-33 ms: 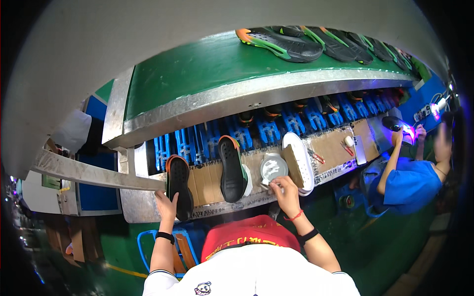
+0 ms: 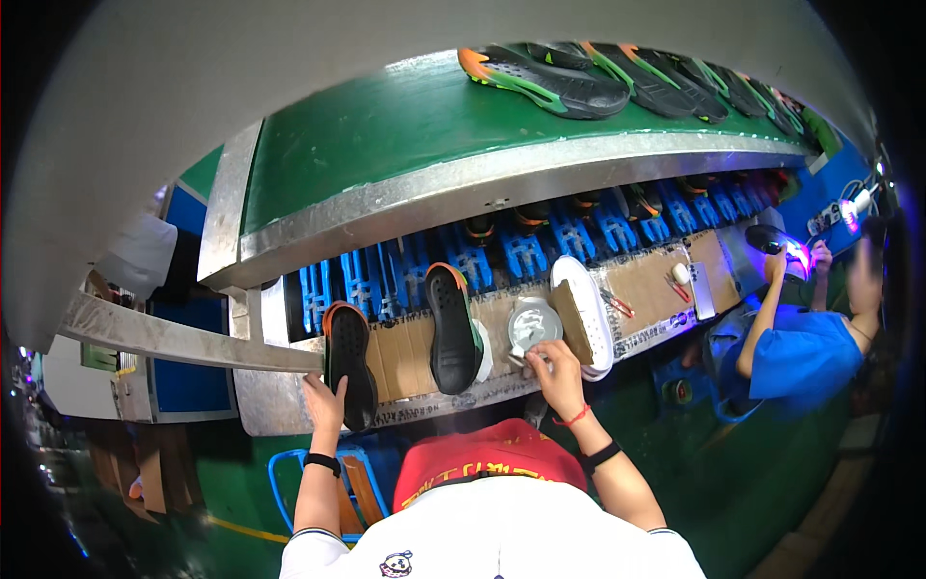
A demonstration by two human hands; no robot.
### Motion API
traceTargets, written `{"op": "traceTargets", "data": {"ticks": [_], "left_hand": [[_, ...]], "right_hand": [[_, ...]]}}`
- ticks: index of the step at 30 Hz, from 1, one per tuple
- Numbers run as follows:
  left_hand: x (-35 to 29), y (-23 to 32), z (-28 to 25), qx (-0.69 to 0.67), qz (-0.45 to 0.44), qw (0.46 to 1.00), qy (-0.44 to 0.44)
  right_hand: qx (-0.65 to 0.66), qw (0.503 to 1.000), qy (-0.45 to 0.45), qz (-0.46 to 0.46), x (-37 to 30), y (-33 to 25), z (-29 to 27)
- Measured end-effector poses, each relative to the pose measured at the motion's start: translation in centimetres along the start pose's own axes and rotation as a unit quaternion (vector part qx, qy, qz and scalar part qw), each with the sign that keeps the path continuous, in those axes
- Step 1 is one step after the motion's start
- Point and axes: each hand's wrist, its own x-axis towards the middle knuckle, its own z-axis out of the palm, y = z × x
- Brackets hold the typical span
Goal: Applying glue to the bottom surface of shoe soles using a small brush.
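Observation:
At the left, my left hand [image 2: 325,403] grips the near end of a black shoe sole [image 2: 349,362] with an orange edge, thumb on its upper face and fingers along its side. A second sole [image 2: 450,333], black with orange and green edging, lies to its right. My right hand [image 2: 559,376] is pinched at the near edge of a round grey dish [image 2: 536,323] holding white, paste-like matter. Something small and pale shows at those fingertips; its kind I cannot make out. Beside the dish stands a white oblong tray [image 2: 597,323] with a cardboard piece [image 2: 573,330] against it.
Cardboard [image 2: 641,299] covers the bench, with red-handled tools [image 2: 617,305] to the right. Blue racks [image 2: 526,256] line its back. Above, a green shelf [image 2: 367,145] bears several soles [image 2: 569,92]. A metal bar [image 2: 193,338] crosses at left. A co-worker in blue [image 2: 805,352] sits at right.
My right hand has shifted very slightly at the dish's near edge. My left hand stays on the sole.

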Motion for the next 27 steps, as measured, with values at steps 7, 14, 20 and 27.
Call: {"op": "traceTargets", "data": {"ticks": [7, 14, 20, 27], "left_hand": [[0.6, 0.8, -1.1, 0.1, 0.063, 0.993, -0.022], [0.8, 4.6, -8.8, -0.433, -0.13, 0.884, -0.123], [-0.1, 10.9, -13.7, -0.783, -0.265, 0.484, -0.287], [-0.8, 16.1, -14.7, -0.842, -0.158, 0.436, -0.276]], "right_hand": [[-0.1, 0.994, 0.028, -0.023, 2.5, 3.9, 2.5], [-0.186, 0.982, -0.02, 0.0, 3.8, 6.7, 3.3], [-0.189, 0.982, -0.029, -0.009, 3.7, 7.4, 3.5], [-0.174, 0.984, -0.034, -0.016, 3.8, 6.4, 2.7]]}}
